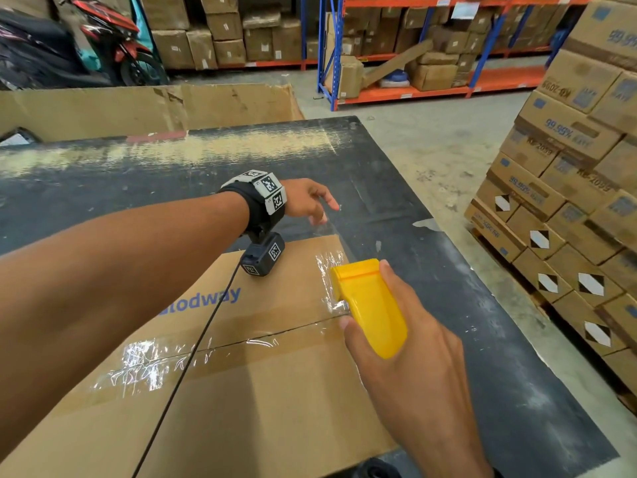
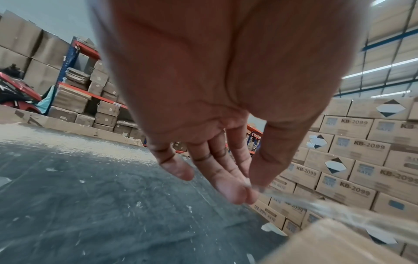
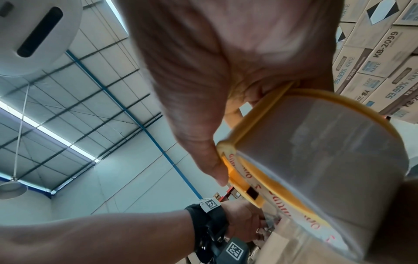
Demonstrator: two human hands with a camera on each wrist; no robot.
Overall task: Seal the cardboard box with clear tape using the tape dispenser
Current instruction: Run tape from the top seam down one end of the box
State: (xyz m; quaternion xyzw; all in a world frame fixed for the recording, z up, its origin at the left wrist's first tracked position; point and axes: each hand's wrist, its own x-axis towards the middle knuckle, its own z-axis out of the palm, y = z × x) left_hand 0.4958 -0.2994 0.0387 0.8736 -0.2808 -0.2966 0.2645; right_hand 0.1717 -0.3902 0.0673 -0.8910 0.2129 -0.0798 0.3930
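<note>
Clear tape (image 1: 331, 232) (wrinkled, glinting) spans the cardboard box (image 1: 262, 384) seam.

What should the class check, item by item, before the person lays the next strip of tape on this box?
1. Right hand grips the yellow tape dispenser: ok.
2. Left hand pinches the free end of the clear tape: ok.
3. Dispenser sits at the cardboard box edge by the centre seam: ok.
4. Flaps closed flat: ok.
5. Tape left on the roll: ok.
6. Pulled strip free of twists: cannot tell.
</note>
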